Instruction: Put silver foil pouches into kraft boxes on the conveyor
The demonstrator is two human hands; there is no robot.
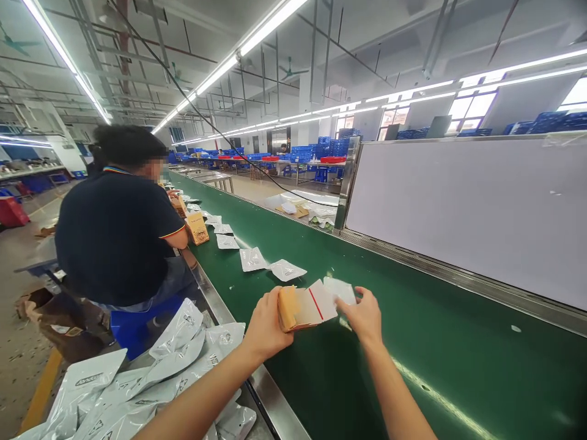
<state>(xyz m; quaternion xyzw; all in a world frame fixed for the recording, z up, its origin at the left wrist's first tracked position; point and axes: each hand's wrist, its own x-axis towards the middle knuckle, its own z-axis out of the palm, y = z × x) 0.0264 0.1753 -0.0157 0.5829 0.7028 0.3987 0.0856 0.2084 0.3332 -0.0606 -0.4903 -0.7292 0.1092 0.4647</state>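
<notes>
Holding a lil tan box [293,307] in my left hand [266,330], fingers clamped round its end. Right hand [364,316] is pinching a white pouch [339,289] at the box's open flap, just above the green belt [413,354]. Imo the pouch could crumple or snag on the flap bc it's floppy. More pouches [268,264] lie further up the belt, past my fingers.
</notes>
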